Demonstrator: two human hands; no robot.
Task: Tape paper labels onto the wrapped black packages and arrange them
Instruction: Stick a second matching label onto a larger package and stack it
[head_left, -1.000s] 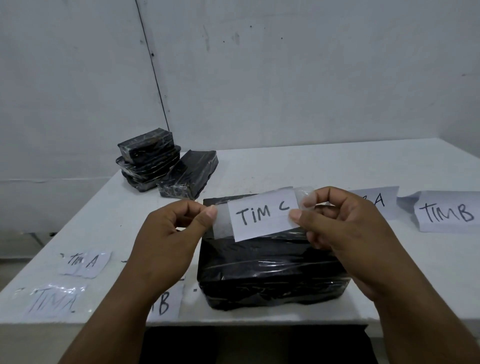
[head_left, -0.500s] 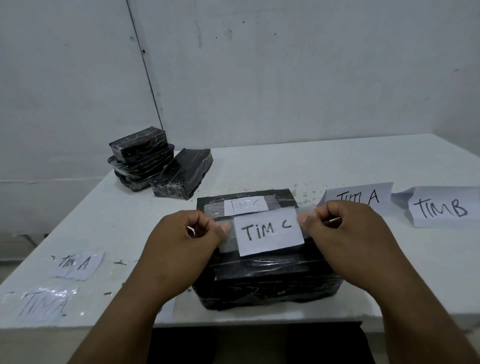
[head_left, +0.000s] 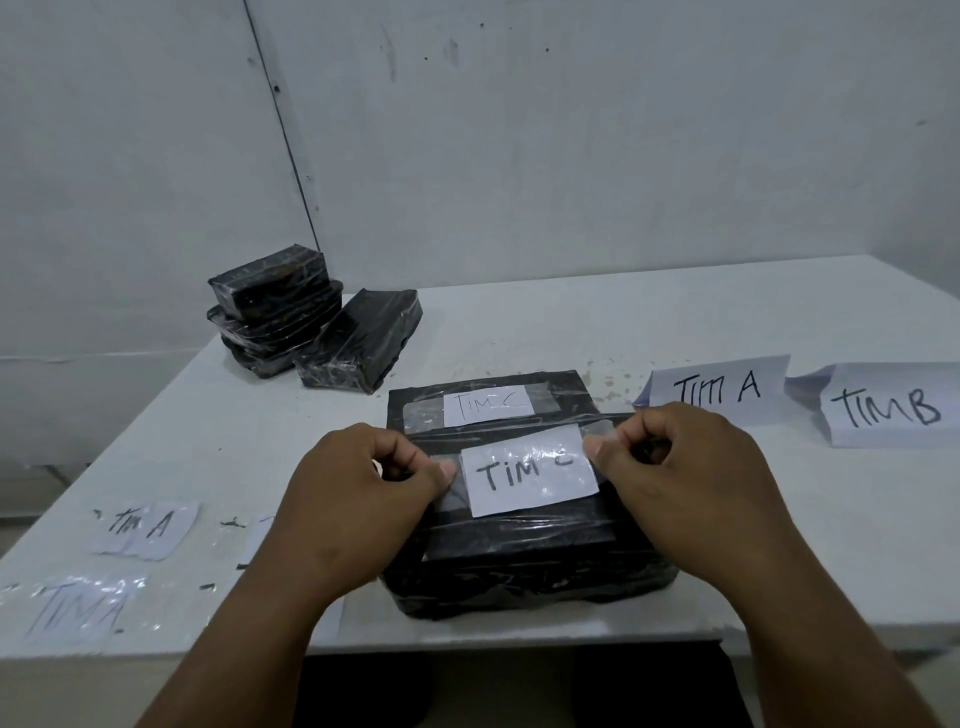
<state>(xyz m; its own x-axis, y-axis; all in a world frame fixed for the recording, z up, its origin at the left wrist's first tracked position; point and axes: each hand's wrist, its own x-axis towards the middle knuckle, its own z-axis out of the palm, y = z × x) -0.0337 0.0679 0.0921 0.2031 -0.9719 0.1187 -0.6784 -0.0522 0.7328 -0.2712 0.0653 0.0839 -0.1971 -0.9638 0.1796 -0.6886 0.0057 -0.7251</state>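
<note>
A wrapped black package (head_left: 519, 551) lies at the table's near edge. Behind it lies another black package (head_left: 410, 410) with a "TIM C" label (head_left: 488, 406) taped on top. I hold a second "TIM C" paper label (head_left: 530, 470) backed with clear tape just over the near package's top. My left hand (head_left: 363, 488) pinches the tape's left end. My right hand (head_left: 691, 467) pinches its right end. Whether the label touches the package I cannot tell.
A stack of black packages (head_left: 275, 312) and one leaning against it (head_left: 363, 338) sit at the far left. Folded "TIM A" (head_left: 717, 387) and "TIM B" (head_left: 888, 408) signs stand on the right. Taped "TIM A" labels (head_left: 143, 527) lie at the near left of the white table (head_left: 571, 322).
Both hands have lowered the taped label from in front of the packages down onto the near package's top. The labelled package behind has come into sight.
</note>
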